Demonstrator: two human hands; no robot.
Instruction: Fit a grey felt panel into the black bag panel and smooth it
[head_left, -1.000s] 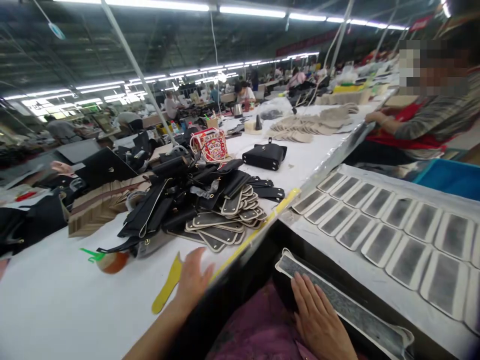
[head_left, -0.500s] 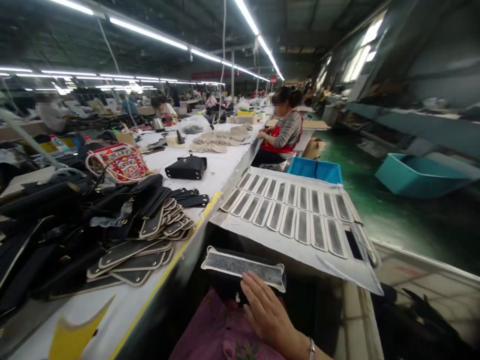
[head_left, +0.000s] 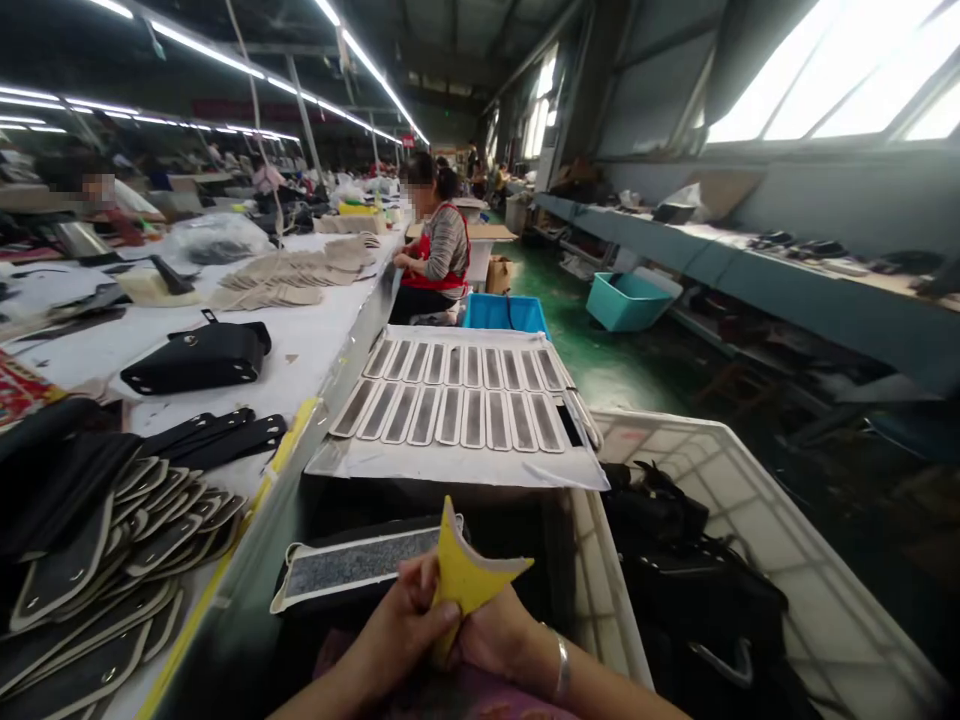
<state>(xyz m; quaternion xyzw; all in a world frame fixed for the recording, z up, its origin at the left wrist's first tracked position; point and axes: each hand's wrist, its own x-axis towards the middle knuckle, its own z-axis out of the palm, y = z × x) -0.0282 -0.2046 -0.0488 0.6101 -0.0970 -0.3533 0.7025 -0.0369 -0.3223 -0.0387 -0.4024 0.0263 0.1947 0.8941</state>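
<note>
A yellow sheet-like piece [head_left: 469,570] with a curved, pointed edge stands up in front of me. My left hand [head_left: 409,615] pinches its lower left part, thumb across the near face. My right hand [head_left: 495,630], with a bracelet at the wrist, closes on its lower right from behind; those fingers are partly hidden. Just beyond my left hand, a black bag [head_left: 352,605] lies over my lap. On its upward side is a grey panel [head_left: 360,567] with a pale border, partly covered by my hands and the yellow piece.
Ahead, a white-covered board [head_left: 450,465] carries two rows of grey pale-edged strips [head_left: 450,415]. Black flaps [head_left: 112,540] and a black bag [head_left: 199,355] lie on the left table. A white crate [head_left: 720,440] with black bags stands right. A co-worker [head_left: 439,250] sits beyond.
The yellow piece has come from the lower left into both hands. My right hand has left the panel's face, and my left hand has come into view. The view has swung right.
</note>
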